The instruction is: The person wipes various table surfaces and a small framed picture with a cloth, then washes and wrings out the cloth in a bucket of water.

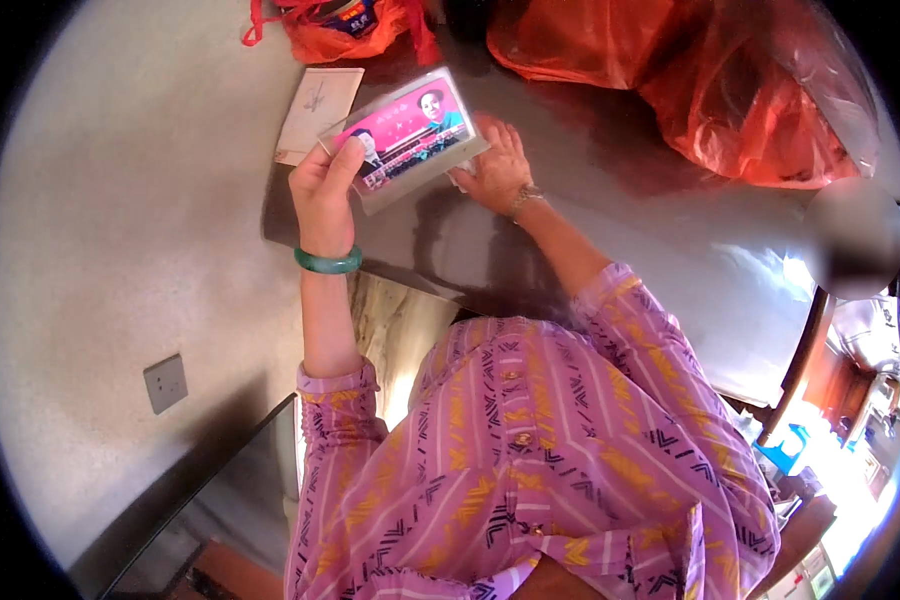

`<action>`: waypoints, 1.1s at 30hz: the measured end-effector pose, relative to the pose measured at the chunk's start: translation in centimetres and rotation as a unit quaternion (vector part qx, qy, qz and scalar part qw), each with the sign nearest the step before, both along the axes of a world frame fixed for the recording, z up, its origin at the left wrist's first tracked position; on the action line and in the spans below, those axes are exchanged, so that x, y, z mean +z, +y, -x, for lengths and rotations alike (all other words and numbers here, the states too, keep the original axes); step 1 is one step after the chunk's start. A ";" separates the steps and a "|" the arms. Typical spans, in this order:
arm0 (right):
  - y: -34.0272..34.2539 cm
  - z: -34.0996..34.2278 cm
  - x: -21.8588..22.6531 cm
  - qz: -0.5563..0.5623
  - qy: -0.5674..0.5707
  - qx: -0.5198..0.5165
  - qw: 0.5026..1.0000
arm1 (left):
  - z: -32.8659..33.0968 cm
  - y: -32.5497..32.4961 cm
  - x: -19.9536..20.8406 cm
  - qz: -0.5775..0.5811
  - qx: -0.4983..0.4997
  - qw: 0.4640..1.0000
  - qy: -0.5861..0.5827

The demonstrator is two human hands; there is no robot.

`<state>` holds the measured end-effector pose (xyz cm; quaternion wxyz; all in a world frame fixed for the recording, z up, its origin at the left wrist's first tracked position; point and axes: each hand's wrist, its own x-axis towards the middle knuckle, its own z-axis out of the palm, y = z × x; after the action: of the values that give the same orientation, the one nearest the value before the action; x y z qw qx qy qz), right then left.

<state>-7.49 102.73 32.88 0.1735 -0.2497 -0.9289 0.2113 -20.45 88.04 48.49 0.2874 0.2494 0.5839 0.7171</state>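
Note:
My left hand (327, 192), with a green bangle at the wrist, grips a flat clear-edged picture card (417, 147) by its lower left corner. The thumb lies on the front, and the card is tilted and raised above the table. Printed on it are two portraits and a crowd on a pink ground. My right hand (500, 175) rests on the dark tabletop just right of the card, fingers stretched out. A small whitish thing (461, 179) shows by its thumb, mostly hidden under the hand and card; its kind is unclear.
A white sheet or booklet (320, 108) lies on the glossy brown table (670, 265) near the wall. Red plastic bags (710, 100) cover the far right, and a smaller red bag (355, 35) stands at the back. A pale wall (120, 200) borders the left.

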 end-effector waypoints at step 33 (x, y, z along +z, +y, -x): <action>2.8 -2.3 15.5 0.089 0.327 -0.190 0.921 | -9.6 4.1 0.7 -0.095 0.168 0.965 0.175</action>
<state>-5.21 105.51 48.37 0.4820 -0.3528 -0.7327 0.3261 -10.88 92.18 49.22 0.0309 0.2956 0.5880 0.7523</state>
